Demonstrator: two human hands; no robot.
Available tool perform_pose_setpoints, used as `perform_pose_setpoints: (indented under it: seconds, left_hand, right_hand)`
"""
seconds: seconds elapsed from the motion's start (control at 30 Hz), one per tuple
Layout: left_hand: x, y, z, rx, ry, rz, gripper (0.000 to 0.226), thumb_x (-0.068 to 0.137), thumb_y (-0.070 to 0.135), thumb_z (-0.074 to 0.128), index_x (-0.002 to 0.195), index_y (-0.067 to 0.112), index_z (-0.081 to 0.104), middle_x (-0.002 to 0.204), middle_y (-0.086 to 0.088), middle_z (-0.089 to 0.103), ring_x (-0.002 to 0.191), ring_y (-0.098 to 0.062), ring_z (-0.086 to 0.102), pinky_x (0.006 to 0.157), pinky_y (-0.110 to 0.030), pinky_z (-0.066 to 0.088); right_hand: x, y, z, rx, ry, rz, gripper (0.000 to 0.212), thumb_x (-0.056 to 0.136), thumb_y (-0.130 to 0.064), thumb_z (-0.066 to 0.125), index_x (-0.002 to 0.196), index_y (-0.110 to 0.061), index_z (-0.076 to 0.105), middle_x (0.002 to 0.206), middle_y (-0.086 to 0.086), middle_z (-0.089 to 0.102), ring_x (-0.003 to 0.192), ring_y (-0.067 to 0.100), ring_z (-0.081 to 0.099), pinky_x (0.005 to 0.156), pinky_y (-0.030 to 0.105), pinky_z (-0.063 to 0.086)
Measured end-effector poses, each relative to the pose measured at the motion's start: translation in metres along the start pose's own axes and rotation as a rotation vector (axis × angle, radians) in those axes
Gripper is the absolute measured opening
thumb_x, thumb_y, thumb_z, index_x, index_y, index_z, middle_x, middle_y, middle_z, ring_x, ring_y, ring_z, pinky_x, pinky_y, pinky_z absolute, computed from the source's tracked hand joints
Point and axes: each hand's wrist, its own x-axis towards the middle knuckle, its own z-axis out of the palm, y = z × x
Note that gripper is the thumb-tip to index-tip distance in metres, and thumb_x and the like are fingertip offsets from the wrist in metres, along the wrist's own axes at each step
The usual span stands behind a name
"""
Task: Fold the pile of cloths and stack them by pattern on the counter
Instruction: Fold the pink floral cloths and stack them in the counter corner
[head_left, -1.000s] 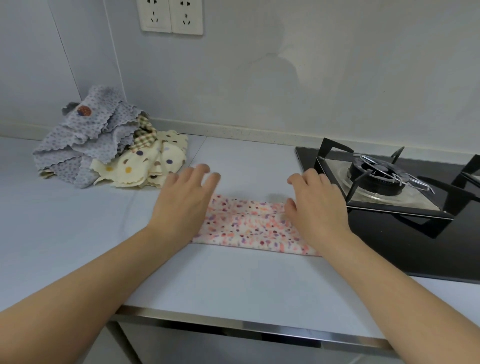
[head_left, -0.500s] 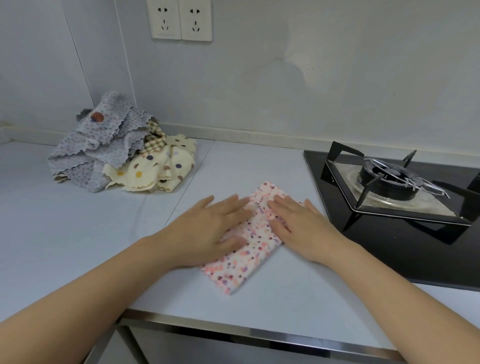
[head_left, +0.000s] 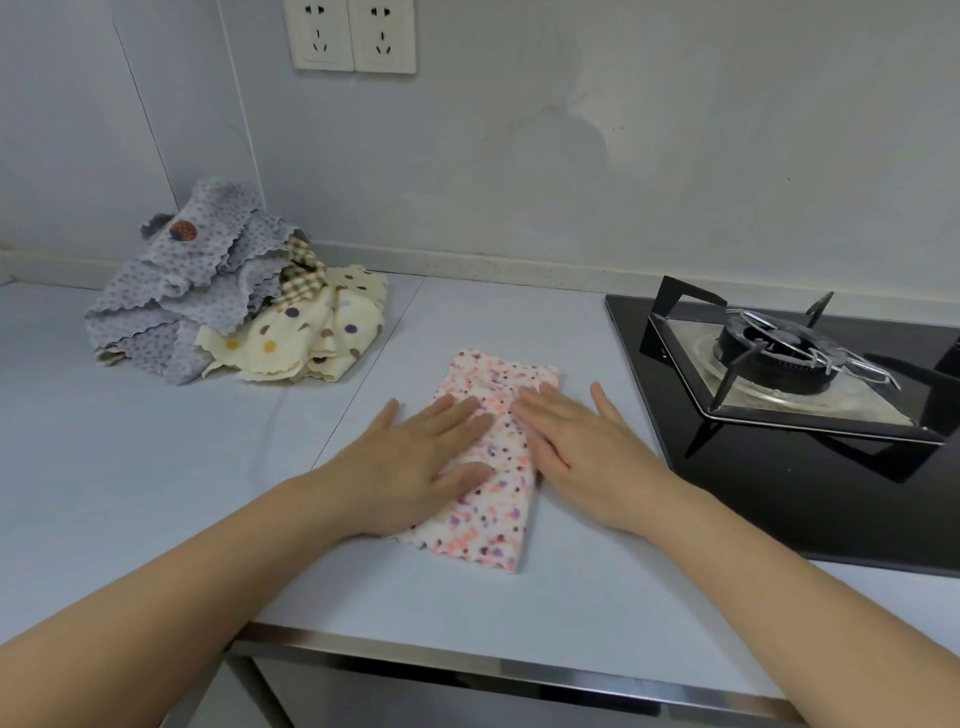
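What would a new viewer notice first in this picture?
Probably the left hand and right hand pressing flat on a folded pink speckled cloth at the centre. Then the unfolded pile of grey and cream cloths at the back left, and the black gas burner on the right.

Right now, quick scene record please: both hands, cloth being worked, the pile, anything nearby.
left hand: flat on pink speckled cloth, fingers straight
right hand: flat on the same cloth's right side
pink speckled cloth: folded narrow, lying on counter
pile: back left, unfolded; grey dotted cloth over cream dotted cloth, checked cloth poking out between
stove: right of the folded cloth, not touching
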Motion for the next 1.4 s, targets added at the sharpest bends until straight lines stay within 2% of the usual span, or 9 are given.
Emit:
perform_pose_setpoints:
  seconds: [0.2, 0.27, 0.33, 0.53, 0.67, 0.77, 0.9, 1.2, 1.4]
  left_hand:
    - [0.004, 0.006, 0.01, -0.056, 0.067, -0.137, 0.068, 0.095, 0.063, 0.019, 0.153, 0.032, 0.006, 0.161, 0.012, 0.0, 0.148, -0.009, -0.001, 0.117, -0.051, -0.01]
    - [0.002, 0.004, 0.007, -0.129, 0.287, -0.069, 0.062, 0.091, 0.065, 0.032, 0.138, 0.027, 0.04, 0.144, 0.011, 0.04, 0.135, -0.012, 0.035, 0.114, -0.043, 0.021]
    - [-0.003, -0.003, -0.004, -0.158, 0.432, 0.11, 0.045, 0.081, 0.066, 0.04, 0.1, 0.028, 0.055, 0.099, 0.016, 0.058, 0.09, -0.004, 0.055, 0.079, -0.026, 0.042]
    - [-0.003, -0.01, 0.0, -0.142, 0.413, 0.271, 0.028, 0.087, 0.052, 0.048, 0.084, 0.026, 0.059, 0.074, 0.015, 0.056, 0.069, -0.005, 0.048, 0.06, -0.024, 0.041]
    - [-0.003, -0.009, 0.002, -0.329, 0.472, 0.192, 0.026, 0.091, 0.049, 0.041, 0.083, 0.027, 0.052, 0.066, 0.012, 0.055, 0.063, -0.009, 0.051, 0.057, -0.027, 0.041]
    - [-0.006, -0.014, -0.002, -0.375, 0.54, 0.169, 0.027, 0.093, 0.045, 0.035, 0.078, 0.027, 0.049, 0.065, 0.009, 0.055, 0.061, -0.011, 0.053, 0.059, -0.036, 0.045]
    - [-0.01, -0.038, -0.007, -0.317, 0.658, 0.112, 0.013, 0.086, 0.037, 0.04, 0.09, 0.031, 0.051, 0.08, 0.015, 0.06, 0.075, -0.006, 0.056, 0.064, -0.029, 0.048]
    - [-0.01, -0.034, -0.004, -0.201, 0.352, 0.279, 0.052, 0.073, 0.041, 0.053, 0.124, 0.028, 0.05, 0.117, 0.017, 0.056, 0.105, 0.003, 0.05, 0.091, -0.015, 0.04]
    - [-0.003, -0.022, 0.008, -0.095, 0.535, 0.205, 0.038, 0.086, 0.031, 0.059, 0.12, 0.036, 0.043, 0.102, 0.009, 0.067, 0.085, -0.019, 0.063, 0.067, -0.031, 0.05]
  right_hand:
    - [0.0, -0.001, 0.003, 0.077, 0.016, -0.077, 0.049, 0.104, -0.024, 0.025, 0.153, -0.028, 0.021, 0.16, -0.015, 0.012, 0.146, -0.002, 0.002, 0.118, 0.03, -0.011]
    - [0.001, 0.001, 0.004, 0.058, -0.021, -0.088, 0.05, 0.103, -0.019, 0.025, 0.152, -0.027, 0.023, 0.16, -0.014, 0.013, 0.146, -0.002, 0.003, 0.118, 0.031, -0.01]
    - [0.001, 0.003, 0.003, 0.083, -0.004, -0.069, 0.054, 0.1, -0.011, 0.026, 0.152, -0.026, 0.024, 0.159, -0.012, 0.018, 0.146, -0.001, 0.007, 0.119, 0.032, -0.007]
    - [0.001, 0.005, 0.001, 0.181, 0.114, -0.148, 0.073, 0.086, -0.003, 0.045, 0.151, -0.029, 0.025, 0.155, -0.009, 0.032, 0.143, 0.002, 0.023, 0.122, 0.031, 0.004]
    - [0.0, -0.004, 0.008, 0.297, 0.206, -0.292, 0.055, 0.086, -0.013, 0.063, 0.138, -0.025, 0.051, 0.135, -0.008, 0.057, 0.12, 0.009, 0.052, 0.104, 0.022, 0.037]
    - [-0.002, -0.013, 0.01, 0.358, 0.272, -0.344, 0.036, 0.083, -0.013, 0.058, 0.116, -0.021, 0.069, 0.109, -0.008, 0.071, 0.098, 0.01, 0.064, 0.084, 0.031, 0.051]
    - [-0.004, -0.007, 0.009, 0.57, 0.267, -0.258, 0.023, 0.086, -0.01, 0.063, 0.104, -0.018, 0.074, 0.1, -0.011, 0.073, 0.094, 0.005, 0.067, 0.084, 0.036, 0.053]
    - [-0.002, -0.005, 0.002, 0.814, 0.348, -0.12, 0.029, 0.072, -0.005, 0.059, 0.091, -0.022, 0.074, 0.088, -0.011, 0.074, 0.088, 0.005, 0.068, 0.081, 0.023, 0.052]
    - [0.002, -0.005, 0.001, 0.915, 0.375, -0.009, 0.028, 0.082, 0.01, 0.045, 0.076, -0.006, 0.068, 0.071, -0.003, 0.066, 0.069, 0.012, 0.057, 0.069, 0.028, 0.045]
